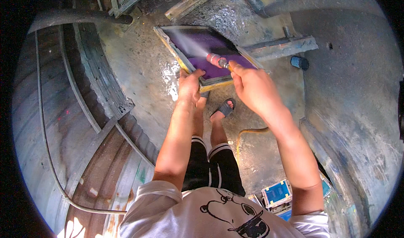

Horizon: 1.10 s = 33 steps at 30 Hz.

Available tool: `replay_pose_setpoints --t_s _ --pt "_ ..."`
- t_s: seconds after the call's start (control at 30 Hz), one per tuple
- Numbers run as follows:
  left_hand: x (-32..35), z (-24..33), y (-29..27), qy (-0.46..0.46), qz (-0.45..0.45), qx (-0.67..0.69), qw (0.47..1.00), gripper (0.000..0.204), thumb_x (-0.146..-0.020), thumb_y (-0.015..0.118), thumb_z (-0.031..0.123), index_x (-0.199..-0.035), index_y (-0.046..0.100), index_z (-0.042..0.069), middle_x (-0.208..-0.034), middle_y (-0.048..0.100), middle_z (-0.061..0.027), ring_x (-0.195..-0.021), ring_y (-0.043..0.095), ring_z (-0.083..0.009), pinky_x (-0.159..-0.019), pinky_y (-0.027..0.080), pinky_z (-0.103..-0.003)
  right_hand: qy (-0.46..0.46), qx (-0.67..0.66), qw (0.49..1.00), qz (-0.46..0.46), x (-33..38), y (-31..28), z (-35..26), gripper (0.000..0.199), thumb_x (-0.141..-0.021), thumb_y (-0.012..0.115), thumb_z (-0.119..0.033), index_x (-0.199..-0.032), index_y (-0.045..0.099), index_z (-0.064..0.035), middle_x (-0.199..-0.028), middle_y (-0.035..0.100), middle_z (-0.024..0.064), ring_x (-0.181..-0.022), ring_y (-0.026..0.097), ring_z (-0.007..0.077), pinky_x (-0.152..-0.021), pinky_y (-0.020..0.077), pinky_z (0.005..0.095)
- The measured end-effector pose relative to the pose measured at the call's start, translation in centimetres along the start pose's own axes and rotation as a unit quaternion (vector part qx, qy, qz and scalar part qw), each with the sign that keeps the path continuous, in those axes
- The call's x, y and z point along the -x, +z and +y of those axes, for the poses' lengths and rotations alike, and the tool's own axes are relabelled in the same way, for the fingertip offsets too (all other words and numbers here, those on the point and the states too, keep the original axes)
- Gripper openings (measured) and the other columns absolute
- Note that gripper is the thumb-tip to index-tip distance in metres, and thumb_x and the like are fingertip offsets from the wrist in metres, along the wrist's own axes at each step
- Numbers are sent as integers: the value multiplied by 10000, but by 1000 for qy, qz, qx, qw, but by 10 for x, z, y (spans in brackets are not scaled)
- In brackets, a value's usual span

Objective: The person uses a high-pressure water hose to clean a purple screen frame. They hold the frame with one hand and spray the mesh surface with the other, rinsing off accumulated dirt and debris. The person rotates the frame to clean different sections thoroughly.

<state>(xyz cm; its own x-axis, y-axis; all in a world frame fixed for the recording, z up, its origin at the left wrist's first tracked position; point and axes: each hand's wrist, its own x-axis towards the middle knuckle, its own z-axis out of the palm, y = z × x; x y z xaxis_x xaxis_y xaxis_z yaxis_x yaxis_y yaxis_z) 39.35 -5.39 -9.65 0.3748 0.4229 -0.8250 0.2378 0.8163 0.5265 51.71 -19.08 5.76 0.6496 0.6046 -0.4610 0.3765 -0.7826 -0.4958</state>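
Your left hand grips the lower edge of the purple-meshed wooden screen frame, while your right hand clenches the red spray nozzle aimed toward the upper left.

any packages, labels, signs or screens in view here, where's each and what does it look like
Printing screen frame: propped on the wet floor ahead, steadied by the left hand; rectangular, yellowish frame, purple mesh.
Smaller screen frames: stacked by the right elbow, low right; rectangular, pale frames, blue mesh.
Spray nozzle: in the right hand; reddish, spraying the purple mesh.
No packages, labels or signs visible.
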Motion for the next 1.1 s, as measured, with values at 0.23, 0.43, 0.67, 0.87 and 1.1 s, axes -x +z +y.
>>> replay_pose_setpoints --t_s 0.23,0.43,0.67,0.87,1.1 --pt "7 3 -13 -22 -15 7 1000 420 -806 635 -79 -1173 471 42 -1058 624 -128 -962 647 -273 -814 566 -434 -42 25 999 -15 -17 -10 -22 291 -971 525 -186 -1208 683 -129 -883 707 219 -823 691 426 -757 562 536" --pt "3 -11 -32 3 -17 7 1000 424 -836 639 -60 -1228 499 21 -1128 625 -128 -992 647 -287 -828 579 -458 -59 52 996 -44 -24 -48 -37 274 -954 547 -164 -1160 718 -107 -893 698 238 -852 682 434 -789 555 528" --pt "8 -34 -36 8 -23 30 999 555 -817 644 -55 -1303 397 47 -1109 578 -127 -978 597 -270 -835 529 -432 -224 161 961 -30 -61 -115 -89 182 -905 585 -137 -911 736 -36 -830 671 267 -792 667 454 -731 544 520" --pt "2 -57 -45 0 18 43 999 574 -818 649 -58 -1331 413 48 -1051 586 -92 -948 597 -241 -797 536 -428 -299 209 928 -76 -120 -131 -154 253 -935 618 -137 -1132 709 -6 -1036 705 238 -973 694 392 -882 551 415" --pt "19 -25 -41 -73 49 -41 995 547 -854 662 102 -1307 356 116 -942 564 -117 -689 563 -210 -348 365 -360 -218 277 919 -178 -142 -122 -252 345 -938 495 -160 -1140 754 -264 -920 706 230 -832 684 402 -794 546 449"
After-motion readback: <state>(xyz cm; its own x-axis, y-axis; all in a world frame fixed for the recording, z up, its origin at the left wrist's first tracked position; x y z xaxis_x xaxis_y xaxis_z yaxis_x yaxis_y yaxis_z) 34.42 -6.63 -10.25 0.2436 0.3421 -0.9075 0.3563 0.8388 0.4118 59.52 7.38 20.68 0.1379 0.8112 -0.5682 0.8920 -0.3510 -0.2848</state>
